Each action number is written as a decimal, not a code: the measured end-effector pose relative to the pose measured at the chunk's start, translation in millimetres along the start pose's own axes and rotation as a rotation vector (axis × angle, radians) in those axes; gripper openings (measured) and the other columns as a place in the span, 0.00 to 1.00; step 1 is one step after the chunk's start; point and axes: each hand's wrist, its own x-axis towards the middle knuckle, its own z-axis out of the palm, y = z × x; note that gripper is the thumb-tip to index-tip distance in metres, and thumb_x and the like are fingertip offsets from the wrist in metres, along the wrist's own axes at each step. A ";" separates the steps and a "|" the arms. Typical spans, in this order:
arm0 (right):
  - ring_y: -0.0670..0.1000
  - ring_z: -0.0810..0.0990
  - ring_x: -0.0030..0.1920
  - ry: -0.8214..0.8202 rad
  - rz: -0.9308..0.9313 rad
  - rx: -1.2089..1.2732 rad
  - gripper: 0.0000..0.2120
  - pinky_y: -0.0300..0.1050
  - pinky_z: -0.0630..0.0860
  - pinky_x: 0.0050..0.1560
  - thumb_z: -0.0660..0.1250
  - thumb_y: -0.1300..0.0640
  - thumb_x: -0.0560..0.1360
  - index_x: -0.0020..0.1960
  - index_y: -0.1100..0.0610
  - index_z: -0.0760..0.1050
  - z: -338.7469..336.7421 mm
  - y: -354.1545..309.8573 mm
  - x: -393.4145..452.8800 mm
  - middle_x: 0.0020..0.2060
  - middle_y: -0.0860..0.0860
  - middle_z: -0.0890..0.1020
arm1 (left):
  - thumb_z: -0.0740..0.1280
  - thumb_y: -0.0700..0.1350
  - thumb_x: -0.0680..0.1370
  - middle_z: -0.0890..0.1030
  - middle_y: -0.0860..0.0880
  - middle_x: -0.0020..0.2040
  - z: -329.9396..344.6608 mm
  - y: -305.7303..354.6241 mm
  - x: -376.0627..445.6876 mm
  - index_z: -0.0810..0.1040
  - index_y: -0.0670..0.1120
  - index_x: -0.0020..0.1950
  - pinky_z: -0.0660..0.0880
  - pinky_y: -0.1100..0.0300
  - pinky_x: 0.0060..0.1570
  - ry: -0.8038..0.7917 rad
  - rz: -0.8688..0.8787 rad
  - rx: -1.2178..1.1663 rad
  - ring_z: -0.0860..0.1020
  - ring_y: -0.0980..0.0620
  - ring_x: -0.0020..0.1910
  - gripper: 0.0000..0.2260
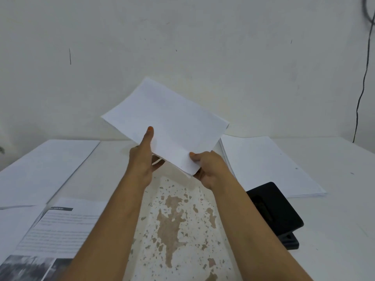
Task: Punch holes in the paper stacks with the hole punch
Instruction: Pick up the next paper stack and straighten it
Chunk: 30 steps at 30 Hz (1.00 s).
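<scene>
A thin stack of white paper (pixel 170 120) is held up above the table, tilted away toward the wall. My left hand (pixel 143 159) grips its near left edge, thumb lying on top and fingers underneath. My right hand (pixel 209 169) pinches the near right corner, thumb on top. The black hole punch (pixel 274 209) lies on the table at the right, under and beside my right forearm, touched by neither hand. A thick white paper stack (pixel 267 167) lies behind the punch at the right.
Another white stack (pixel 44 169) lies at the far left. Printed pages with text and photos (pixel 56 230) lie at the near left. The white table (pixel 176 224) has worn brown patches in the middle. A black cable (pixel 363 82) hangs down the wall at right.
</scene>
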 end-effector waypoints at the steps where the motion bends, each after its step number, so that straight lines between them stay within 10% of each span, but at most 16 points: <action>1: 0.56 0.80 0.51 -0.020 0.007 0.000 0.12 0.49 0.81 0.39 0.65 0.68 0.77 0.58 0.56 0.72 2.8 1.5 -1.1 0.53 0.53 0.80 | 0.69 0.57 0.75 0.81 0.49 0.55 4.4 -1.6 -1.6 0.75 0.48 0.61 0.80 0.53 0.46 0.028 0.037 -0.050 0.81 0.49 0.52 0.19; 8: 0.56 0.82 0.47 -0.143 0.067 -0.017 0.10 0.50 0.81 0.44 0.68 0.65 0.75 0.56 0.57 0.73 15.1 2.8 -10.8 0.47 0.54 0.81 | 0.68 0.42 0.78 0.80 0.55 0.51 -4.5 8.1 5.1 0.76 0.49 0.57 0.76 0.57 0.57 0.251 0.321 -0.017 0.79 0.57 0.49 0.09; 15: 0.59 0.67 0.67 0.245 -0.109 -0.505 0.37 0.55 0.69 0.60 0.69 0.49 0.73 0.73 0.55 0.51 3.0 -1.6 2.1 0.69 0.55 0.65 | 0.70 0.43 0.76 0.80 0.55 0.49 -39.2 6.9 15.2 0.77 0.48 0.59 0.73 0.58 0.51 0.122 0.286 0.143 0.78 0.53 0.48 0.12; 18: 0.56 0.68 0.66 0.236 -0.208 -0.676 0.32 0.57 0.67 0.66 0.69 0.43 0.72 0.71 0.52 0.61 -3.0 -5.0 4.7 0.66 0.51 0.70 | 0.71 0.45 0.75 0.81 0.54 0.52 -44.0 6.8 15.9 0.78 0.49 0.60 0.74 0.59 0.48 0.022 0.274 0.178 0.79 0.54 0.49 0.13; 23: 0.40 0.76 0.44 0.080 -0.386 -0.482 0.18 0.34 0.69 0.37 0.68 0.49 0.77 0.65 0.51 0.71 -8.1 -13.3 -2.1 0.48 0.43 0.78 | 0.72 0.48 0.74 0.83 0.57 0.51 -38.3 7.6 12.2 0.79 0.55 0.54 0.76 0.57 0.51 -0.118 0.287 0.203 0.81 0.55 0.50 0.10; 30: 0.56 0.82 0.49 0.106 -0.573 -0.352 0.05 0.49 0.79 0.51 0.63 0.58 0.80 0.46 0.52 0.75 -3.9 -15.5 -6.2 0.46 0.53 0.83 | 0.71 0.46 0.75 0.82 0.56 0.56 -16.6 11.2 4.3 0.77 0.53 0.61 0.76 0.59 0.54 -0.111 0.464 0.152 0.81 0.56 0.55 0.15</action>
